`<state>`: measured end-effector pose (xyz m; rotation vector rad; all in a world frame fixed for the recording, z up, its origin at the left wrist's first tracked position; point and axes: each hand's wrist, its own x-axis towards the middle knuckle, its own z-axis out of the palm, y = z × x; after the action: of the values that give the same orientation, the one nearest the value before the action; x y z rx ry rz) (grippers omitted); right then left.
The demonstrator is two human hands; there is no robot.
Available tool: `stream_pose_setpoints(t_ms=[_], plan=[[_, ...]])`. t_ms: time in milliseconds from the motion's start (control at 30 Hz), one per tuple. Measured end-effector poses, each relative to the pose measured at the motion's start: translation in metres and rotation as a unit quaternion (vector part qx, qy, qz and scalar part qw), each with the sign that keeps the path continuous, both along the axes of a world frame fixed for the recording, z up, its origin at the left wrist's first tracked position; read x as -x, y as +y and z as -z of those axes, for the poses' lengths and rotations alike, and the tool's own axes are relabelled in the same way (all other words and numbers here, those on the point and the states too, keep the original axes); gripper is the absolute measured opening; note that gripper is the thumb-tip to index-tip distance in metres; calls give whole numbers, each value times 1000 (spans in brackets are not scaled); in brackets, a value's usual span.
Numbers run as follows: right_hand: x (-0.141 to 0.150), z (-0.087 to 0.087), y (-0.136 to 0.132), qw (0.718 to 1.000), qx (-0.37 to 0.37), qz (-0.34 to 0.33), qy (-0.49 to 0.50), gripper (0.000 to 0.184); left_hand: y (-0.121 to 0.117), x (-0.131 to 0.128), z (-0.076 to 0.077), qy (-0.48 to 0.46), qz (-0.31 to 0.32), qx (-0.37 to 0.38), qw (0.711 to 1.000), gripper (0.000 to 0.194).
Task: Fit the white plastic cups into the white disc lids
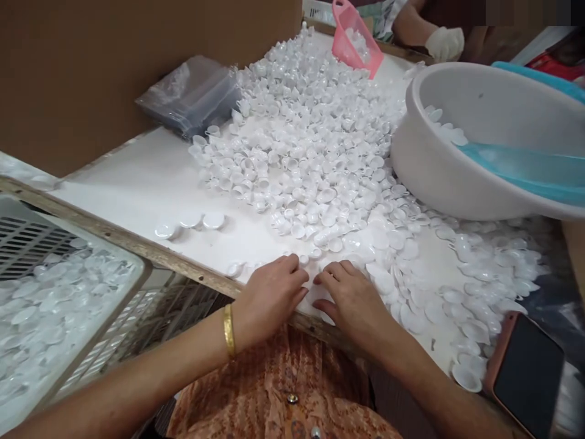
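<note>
My left hand (276, 289) rests at the table's front edge with its fingers curled together; whatever they grip is hidden. Just right of it, my right hand (351, 296) has bent fingers, with thumb and forefinger apart and white pieces showing near their tips. Beyond my hands spreads a big heap of tiny white cups (292, 164). Small white saucers (406, 249) and other flat white pieces lie around my right hand. To the left, a short row of small white round pieces (214, 221) sits on the white tabletop (137, 189).
A grey basin (439, 177) holding a blue item stands at right. A phone (525, 372) lies front right. A pink scoop (356, 46) is at the back, near a co-worker's gloved hand (445, 44). A plastic-wrapped pack (192, 94) and white crate (132, 268) are left.
</note>
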<state>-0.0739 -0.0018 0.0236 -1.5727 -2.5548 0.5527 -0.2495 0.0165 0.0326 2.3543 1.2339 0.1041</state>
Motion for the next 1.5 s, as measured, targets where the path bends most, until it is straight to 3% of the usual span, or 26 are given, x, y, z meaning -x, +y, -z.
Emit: stream_pose_setpoints(t_ms=[100,200,300,400,467,600,667,833,1067,1233,1500], plan=[[-1,0,5,998,38,29,41,15,-4,3,2,-1,-16,-3,1000,13],[-8,-3,10,983,117,104,96,4,2,21,1,-31,-102,22,994,16],[-6,-7,17,947,182,198,177,6,12,41,1,-30,-188,4,982,19],[10,-9,23,903,210,249,281,10,19,49,5,-24,-185,-19,982,21],[22,-6,28,893,215,250,308,13,20,44,10,-29,-160,-24,986,26],[33,0,36,911,150,248,294,17,22,28,18,-4,-122,-38,992,29],[33,0,39,907,150,253,303,17,26,26,18,19,-121,-47,991,25],[43,-1,51,890,194,230,342,14,36,46,13,51,-168,-49,983,22],[85,4,73,919,180,163,311,14,37,78,8,-14,-244,-11,970,28],[94,10,78,927,188,153,287,14,41,74,9,-35,-262,27,964,28],[95,12,76,911,224,166,305,11,48,67,11,-28,-287,75,954,20]])
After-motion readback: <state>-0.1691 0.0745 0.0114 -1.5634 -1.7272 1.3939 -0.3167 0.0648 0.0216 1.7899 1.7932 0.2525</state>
